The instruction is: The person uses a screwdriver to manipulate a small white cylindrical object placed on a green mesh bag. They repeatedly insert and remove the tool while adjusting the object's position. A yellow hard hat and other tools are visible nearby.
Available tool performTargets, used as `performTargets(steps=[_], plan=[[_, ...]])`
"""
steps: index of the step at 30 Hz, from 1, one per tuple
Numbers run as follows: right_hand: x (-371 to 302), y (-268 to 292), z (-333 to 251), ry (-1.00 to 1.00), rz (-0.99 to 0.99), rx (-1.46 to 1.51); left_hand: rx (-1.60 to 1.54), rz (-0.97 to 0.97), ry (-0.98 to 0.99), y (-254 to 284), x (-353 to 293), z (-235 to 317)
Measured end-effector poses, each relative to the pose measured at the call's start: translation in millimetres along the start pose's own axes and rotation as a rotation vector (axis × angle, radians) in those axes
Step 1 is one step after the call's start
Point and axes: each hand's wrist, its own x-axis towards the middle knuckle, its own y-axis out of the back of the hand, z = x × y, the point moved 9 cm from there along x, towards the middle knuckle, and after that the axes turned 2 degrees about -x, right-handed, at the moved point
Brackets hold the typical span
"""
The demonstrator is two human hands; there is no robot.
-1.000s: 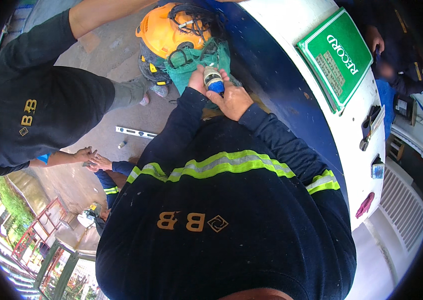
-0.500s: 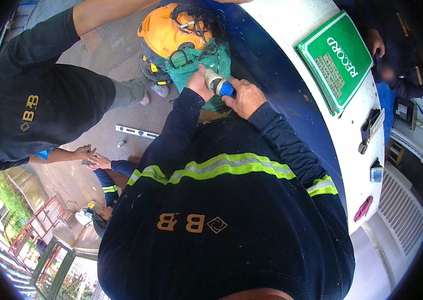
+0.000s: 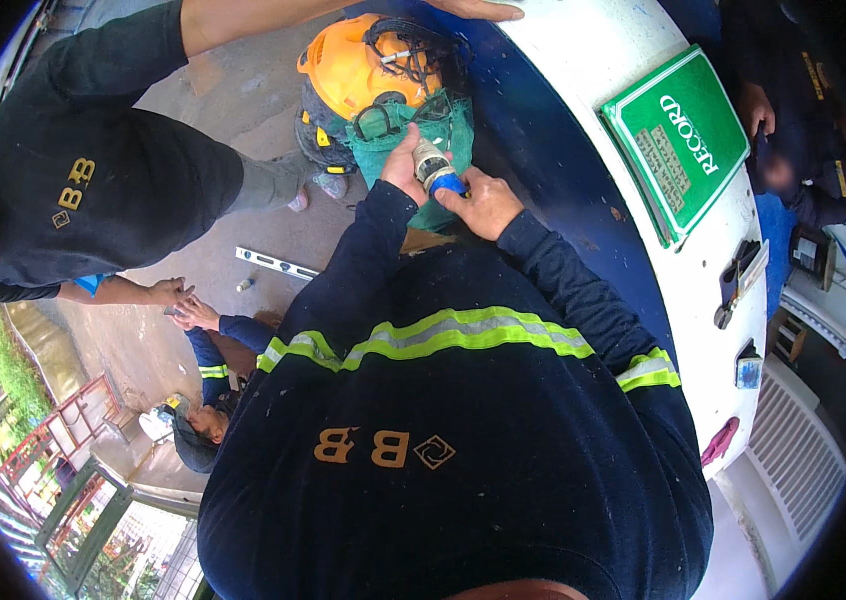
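In front of my chest I hold a short white cylinder with a grey collar and a blue end (image 3: 434,165), shaped like an industrial plug. My left hand (image 3: 404,168) is closed around its white part from the left. The thumb and fingers of my right hand (image 3: 484,203) grip the blue end. Just beyond my hands lies a green mesh bag (image 3: 368,150), with an orange safety helmet (image 3: 358,70) and its dark straps on top of it. Some of my fingers are hidden behind the cylinder.
To my right curves a white counter (image 3: 583,60) bearing a green record book (image 3: 678,140), sunglasses (image 3: 736,285) and a small blue-capped bottle (image 3: 749,368). A spirit level (image 3: 276,263) lies on the floor. A person in black (image 3: 113,180) stands at left; another crouches below; a third is behind the counter.
The view has shifted slightly, so the surroundings sit a little lower. Both hands keep their hold on the white-and-blue cylinder, which is turned slightly. The left-hand person's hand reaches further along the counter edge.
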Motion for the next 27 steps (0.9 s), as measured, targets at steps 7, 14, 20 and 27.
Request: performTargets(steps=[7, 14, 20, 27], plan=[[2.1, -13.2, 1.1, 0.120, -0.091, 0.021, 0.030, -0.063, -0.009, 15.9, -17.8, -12.4], [37.4, -23.9, 81.4, -0.253, -0.114, 0.365, 0.714, 0.079, -0.164, 46.1, -24.0, -1.0], [74.9, -82.1, 97.6, -0.342, -0.239, 0.668, 1.029, 0.175, -0.378, 71.8, -24.0, 2.4], [125.7, -133.9, 78.9, -0.315, -0.472, 0.907, 1.490, 0.428, -0.731, 74.1, -38.7, 20.8]])
